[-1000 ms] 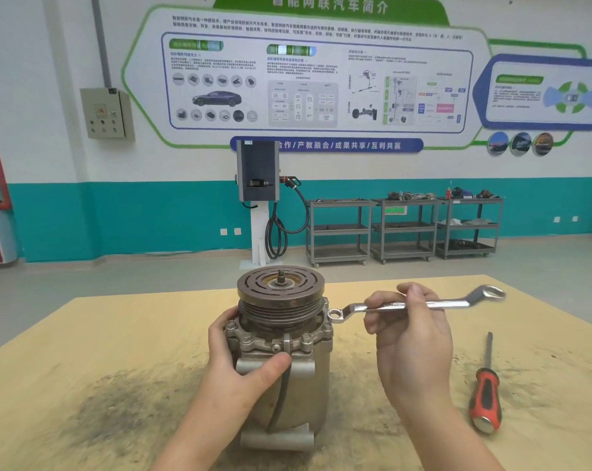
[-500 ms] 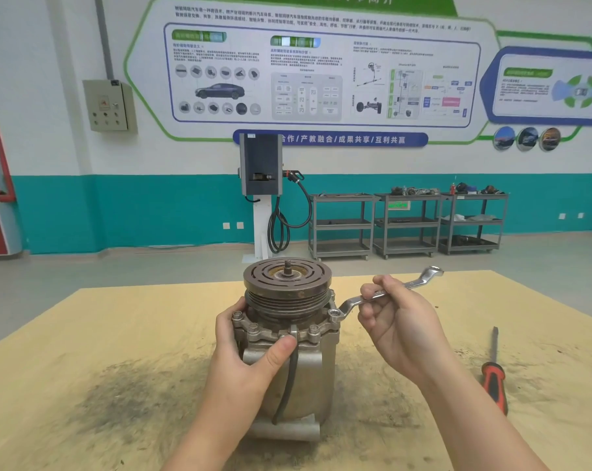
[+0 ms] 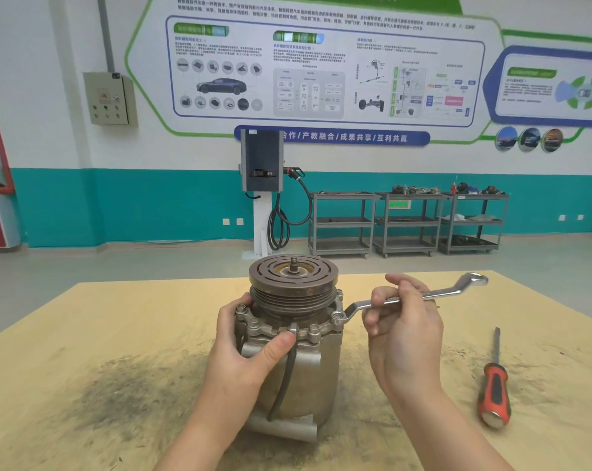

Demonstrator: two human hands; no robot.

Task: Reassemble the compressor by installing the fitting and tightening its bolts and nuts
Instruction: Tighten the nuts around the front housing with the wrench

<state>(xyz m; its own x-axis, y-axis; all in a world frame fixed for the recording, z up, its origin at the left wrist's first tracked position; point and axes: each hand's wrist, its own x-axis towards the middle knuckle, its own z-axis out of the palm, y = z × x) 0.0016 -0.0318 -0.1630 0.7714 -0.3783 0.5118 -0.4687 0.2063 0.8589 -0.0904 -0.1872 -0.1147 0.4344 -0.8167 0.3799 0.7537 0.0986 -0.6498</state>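
1. Since half a second ago, the silver double-ended ring spanner (image 3: 413, 297) has swung so its free end points further right, while its near ring sits over a bolt (image 3: 337, 316) on the right side of the flange.
2. Right hand (image 3: 401, 329) has its fingers curled round the middle of the spanner shaft, palm toward the camera.
3. Left hand (image 3: 250, 351) grips the grey metal compressor (image 3: 308, 362): thumb pressed on the front of the bolted flange beside a black cable (image 3: 284, 379), fingers wrapped round the far left side.
4. That compressor stands upright near the middle of the pale yellow wooden tabletop (image 3: 118, 334), its brown grooved pulley with a slotted clutch plate (image 3: 292, 278) on top and a threaded shaft stub standing up from the centre.
5. Several hex bolts show around the flange below the pulley.
6. Dark grime stains the tabletop to the left of and around the compressor base.
7. One red-and-black-handled screwdriver (image 3: 494, 385) lies on the tabletop to the right, well apart from the compressor, blade pointing away.
8. Beyond the tabletop stand a grey charging post (image 3: 262, 164) with a black cable, three grey metal shelf trolleys (image 3: 406, 222) against a teal-and-white wall, and a large printed poster (image 3: 321, 69) above.
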